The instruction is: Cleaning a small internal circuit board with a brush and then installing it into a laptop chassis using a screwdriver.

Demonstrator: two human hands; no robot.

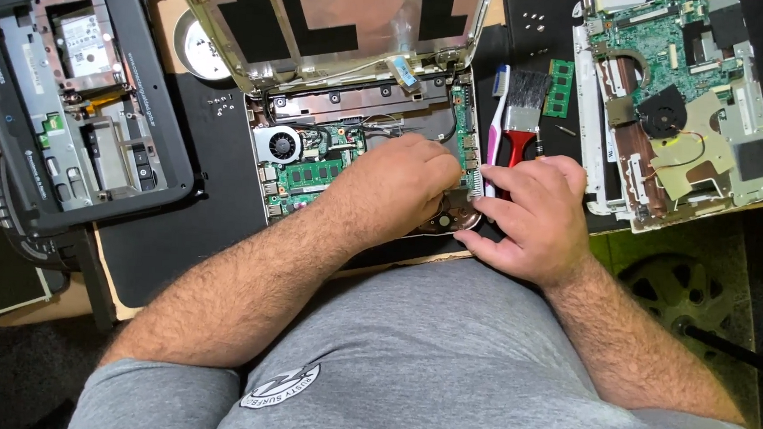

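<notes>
Opened laptop chassis (359, 144) lies directly ahead of us on the black mat (198, 222), its lid (339, 21) folded back away from us, long axis running left-right across the bench. Both hands meet at its near-right corner, approx. where a small round part (445, 220) shows at the edge. Left hand (396, 179) comes in from the left over the mainboard, fingers curled down onto the corner; whether it pinches anything we cannot tell, since the fingertips are hidden. Right hand (529, 218) sits just beside it, partly closed, fingers pressing against the chassis edge; no tool visible in its grip. Both hands are equally near; contact pt. lies between them. Fan (281, 144) and green memory module (310, 174) sit to the left of the left hand. Just beyond the right hand: red-handled brush (522, 117) and white toothbrush (496, 125), long axes pointing away from us. Far right, a second stripped board assy. (675, 99); far left, a dark opened device (74, 94). Bench is crowded; floor shows below right.
</notes>
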